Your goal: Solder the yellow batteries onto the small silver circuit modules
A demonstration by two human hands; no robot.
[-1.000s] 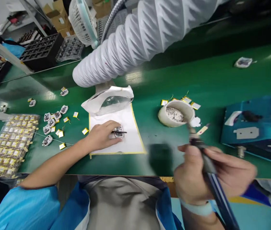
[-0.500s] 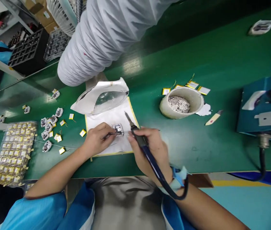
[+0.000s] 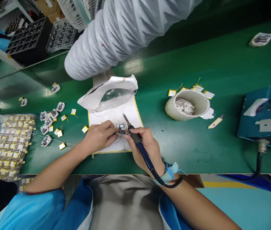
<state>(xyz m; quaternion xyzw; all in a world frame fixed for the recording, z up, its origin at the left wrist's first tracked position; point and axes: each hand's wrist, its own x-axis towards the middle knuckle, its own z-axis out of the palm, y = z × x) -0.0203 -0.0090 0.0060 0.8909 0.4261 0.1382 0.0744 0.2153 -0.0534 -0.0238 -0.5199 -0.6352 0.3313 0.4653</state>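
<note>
My right hand [image 3: 145, 145] is wrapped round the dark handle of a soldering iron [image 3: 141, 148], its metal tip pointing up and left, beside a small device with a circuit board [image 3: 121, 128]. The device lies on a white sheet [image 3: 135, 116] with yellow edges. At the device's left edge my left hand [image 3: 101, 135] is pinched closed on what looks like tweezers, mostly hidden by the fingers. Behind them stands a white-edged clear shield [image 3: 109, 94] under a grey duct.
A pot of metal shavings [image 3: 170, 110] stands right of the sheet, near batteries and a cutter [image 3: 215, 122]. Several devices [image 3: 46, 140] and batteries lie left, beside a filled battery tray [image 3: 6, 143]. A blue box [image 3: 264, 111] stands far right. The large duct [image 3: 116, 38] hangs overhead.
The view has shifted slightly. My right hand has come closer to my left hand, and the iron is now beside the small device.
</note>
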